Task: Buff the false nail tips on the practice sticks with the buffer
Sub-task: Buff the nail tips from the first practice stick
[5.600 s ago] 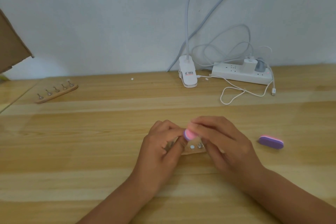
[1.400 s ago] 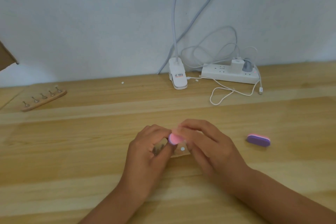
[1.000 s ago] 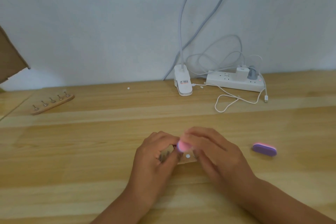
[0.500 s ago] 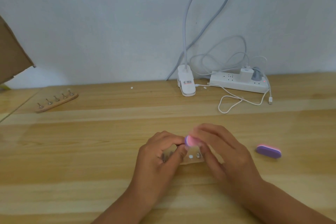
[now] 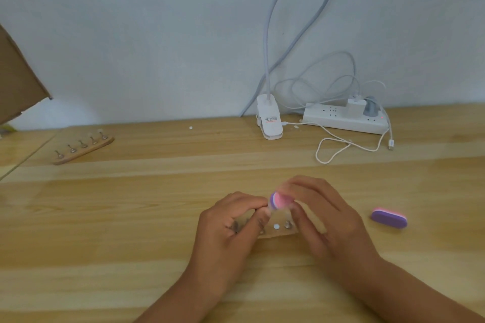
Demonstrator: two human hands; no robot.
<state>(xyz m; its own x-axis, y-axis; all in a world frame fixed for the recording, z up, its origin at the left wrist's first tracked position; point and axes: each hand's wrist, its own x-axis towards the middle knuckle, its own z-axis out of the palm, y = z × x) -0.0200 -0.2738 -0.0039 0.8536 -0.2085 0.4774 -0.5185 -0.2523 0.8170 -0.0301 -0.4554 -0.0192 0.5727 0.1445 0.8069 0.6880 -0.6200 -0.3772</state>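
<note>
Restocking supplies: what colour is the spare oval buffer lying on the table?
The oval buffer block is purple with a pink upper edge; head view.

blurred pink-and-purple buffer [image 5: 280, 200] tilted against a practice stick [image 5: 268, 212], just above the wooden holder [image 5: 282, 233].
</note>
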